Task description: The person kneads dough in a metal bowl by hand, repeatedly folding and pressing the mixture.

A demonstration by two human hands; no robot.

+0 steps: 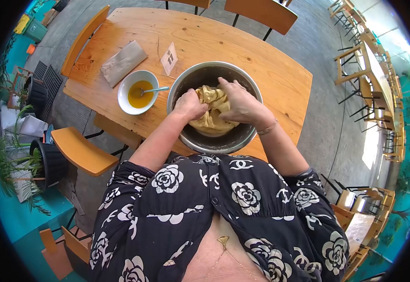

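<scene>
A large steel bowl [245,139] stands at the front of the wooden table, close to my body. Inside it lies a mass of soft yellow dough [213,126], with folded, uneven lumps on top. My left hand [191,104] is closed on the dough's left side, its fingertips partly hidden in it. On the right, my right hand [243,104] is open, fingers apart, and its thumb side rests against the dough. Left of the steel bowl is a white bowl [126,104] of yellow-orange liquid, with a spoon [158,89] leaning on its rim.
A folded brown paper bag [124,63] and a card marked 11 [169,58] lie on the table [280,70] behind the bowls. Chairs stand around it, one at the near left [83,151]. Potted plants line the left; more tables and chairs stand far right.
</scene>
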